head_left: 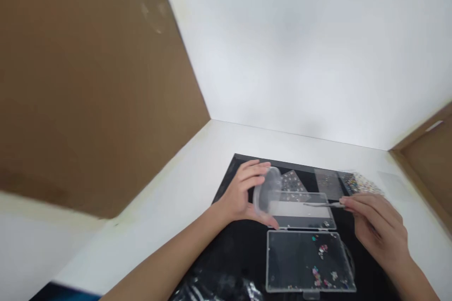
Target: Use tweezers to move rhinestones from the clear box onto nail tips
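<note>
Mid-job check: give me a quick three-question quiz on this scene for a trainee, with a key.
1. Which hand holds the thin tweezers?
2. True or false: the left hand holds a clear round container.
3. What lies in the clear tray nearest the person? A) coins B) small sparkly stones C) screws

Key: 1. The right hand 2. True 3. B
</note>
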